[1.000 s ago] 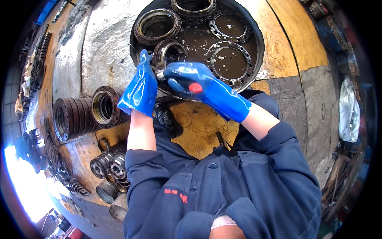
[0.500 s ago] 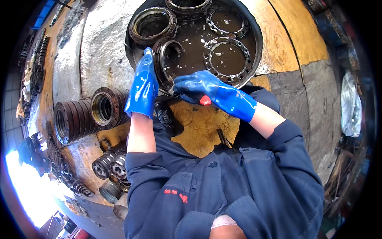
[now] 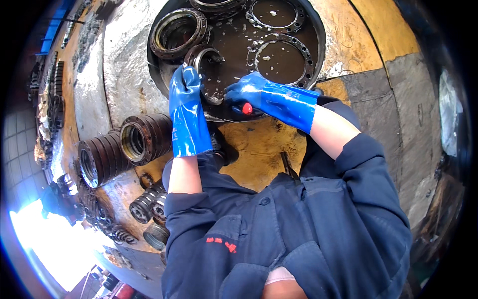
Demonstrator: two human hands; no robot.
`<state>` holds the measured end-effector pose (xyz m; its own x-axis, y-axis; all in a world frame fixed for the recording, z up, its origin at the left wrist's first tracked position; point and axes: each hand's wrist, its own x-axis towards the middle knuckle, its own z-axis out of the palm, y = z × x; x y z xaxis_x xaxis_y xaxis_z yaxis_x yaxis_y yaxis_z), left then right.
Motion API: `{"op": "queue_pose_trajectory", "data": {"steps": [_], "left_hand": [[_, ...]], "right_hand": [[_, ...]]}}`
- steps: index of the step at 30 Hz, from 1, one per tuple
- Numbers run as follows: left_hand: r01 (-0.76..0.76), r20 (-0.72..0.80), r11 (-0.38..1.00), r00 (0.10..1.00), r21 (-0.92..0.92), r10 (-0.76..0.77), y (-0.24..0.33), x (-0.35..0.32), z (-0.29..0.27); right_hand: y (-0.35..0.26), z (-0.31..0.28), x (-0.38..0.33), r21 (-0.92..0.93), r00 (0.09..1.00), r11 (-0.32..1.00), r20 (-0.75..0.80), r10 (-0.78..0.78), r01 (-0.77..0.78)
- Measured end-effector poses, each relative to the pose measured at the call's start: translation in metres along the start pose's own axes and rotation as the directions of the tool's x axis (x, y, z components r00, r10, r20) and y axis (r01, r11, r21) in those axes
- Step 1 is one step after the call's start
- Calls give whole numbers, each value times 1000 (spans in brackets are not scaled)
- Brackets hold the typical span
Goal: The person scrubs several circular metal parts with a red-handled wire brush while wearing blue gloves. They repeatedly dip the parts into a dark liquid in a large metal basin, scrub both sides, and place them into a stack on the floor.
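My left hand [image 3: 189, 112], in a long blue rubber glove, has its fingers curled on the near left rim of a dark metal ring [image 3: 197, 56]. The ring stands tilted in a round tub [image 3: 322, 42] of murky brown liquid. My right hand [image 3: 266, 98], gloved the same way, is closed around a tool with a red handle end [image 3: 247, 108]. Its working end is hidden by the glove, close to the ring's lower right edge. Right of the ring, a flat flange ring with holes [image 3: 307, 64] lies in the liquid.
More rings sit in the tub, including a thick one [image 3: 155, 42] at left and a flat one [image 3: 298, 17] behind. Rows of stacked rings [image 3: 102, 162] lie left of my arm. Smaller round parts [image 3: 141, 212] lie nearer. A clear plastic bag [image 3: 448, 114] is far right.
The view has shifted, moving the tub up and left in the picture. My left fingers, stretched along the ring before, are now bent over its rim. My right hand remains beside the ring with the tool.
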<state>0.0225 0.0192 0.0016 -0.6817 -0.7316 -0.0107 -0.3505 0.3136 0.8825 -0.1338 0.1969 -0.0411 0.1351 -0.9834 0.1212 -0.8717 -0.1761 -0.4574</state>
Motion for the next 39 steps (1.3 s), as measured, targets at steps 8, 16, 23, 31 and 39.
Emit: {"op": "queue_pose_trajectory", "data": {"steps": [8, 16, 23, 31, 39], "left_hand": [[282, 66, 952, 959, -118, -276, 4, 12, 2], [93, 346, 905, 904, 415, -251, 11, 121, -31], [-220, 346, 570, 930, 792, -122, 21, 141, -27], [127, 272, 970, 945, 207, -182, 20, 83, -54], [482, 232, 859, 867, -172, -440, 40, 42, -48]], "right_hand": [[-10, -30, 6, 240, 852, 825, 18, 523, -512], [-18, -76, -13, 970, 636, 236, -143, 758, -63], [-18, -47, 10, 975, 736, 53, -198, 647, 216], [-39, -51, 25, 869, 874, 493, -200, 443, -51], [-28, -11, 4, 457, 867, 856, -498, 22, 241]]}}
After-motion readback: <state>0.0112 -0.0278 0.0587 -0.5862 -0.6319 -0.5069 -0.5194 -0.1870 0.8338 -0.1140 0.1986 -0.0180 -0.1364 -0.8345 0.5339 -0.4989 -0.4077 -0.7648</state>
